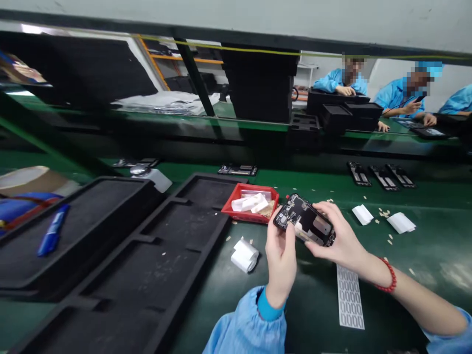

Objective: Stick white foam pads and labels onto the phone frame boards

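Both my hands hold an opened phone body (304,220) with its circuit boards showing, a little above the green belt (317,305). My left hand (280,255) grips its lower left edge, thumb pressed on the inner face. My right hand (341,236) cups its right end from behind; a red bead bracelet (390,276) is on that wrist. Just behind the phone sits a small red bin (236,202) with white pieces in it. A white sticker sheet (349,297) lies on the belt under my right forearm.
Two long black foam trays (177,255) lie at the left, one holding a blue pen (53,230). A crumpled white wrapper (244,254), white pads (400,222) and scraps lie on the belt. More phone frames (383,175) lie further back. People in blue coats sit at the back right.
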{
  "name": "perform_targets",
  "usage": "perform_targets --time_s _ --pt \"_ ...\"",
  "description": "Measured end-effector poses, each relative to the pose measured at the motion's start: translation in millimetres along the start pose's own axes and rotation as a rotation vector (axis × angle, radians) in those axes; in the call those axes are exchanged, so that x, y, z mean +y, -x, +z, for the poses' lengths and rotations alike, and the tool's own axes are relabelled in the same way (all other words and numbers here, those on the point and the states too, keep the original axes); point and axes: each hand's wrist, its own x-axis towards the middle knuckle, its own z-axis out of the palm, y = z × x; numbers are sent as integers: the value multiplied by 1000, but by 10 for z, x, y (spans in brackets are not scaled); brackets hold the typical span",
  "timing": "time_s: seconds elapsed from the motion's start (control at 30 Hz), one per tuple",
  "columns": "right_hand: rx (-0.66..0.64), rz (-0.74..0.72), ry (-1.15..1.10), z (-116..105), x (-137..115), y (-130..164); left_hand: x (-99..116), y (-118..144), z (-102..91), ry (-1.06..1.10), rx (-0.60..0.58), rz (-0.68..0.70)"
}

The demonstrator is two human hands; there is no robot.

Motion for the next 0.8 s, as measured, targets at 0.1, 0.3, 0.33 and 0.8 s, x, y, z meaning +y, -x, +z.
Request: perform_targets --time_s 0.1,0.3,0.33,0.8 --pt "150 -16 -109 15 -94 -73 -41 41 -6 -9 -65 88" --pt "177 -28 -178 132 -168 -208 -117 7 -92 -206 -117 241" --pt "181 -31 -173 149 -172 -201 -107 -1 -107 -223 -122 245" --pt "19 -29 -200 34 -118 -326 -82 17 -151 -317 -164 293"
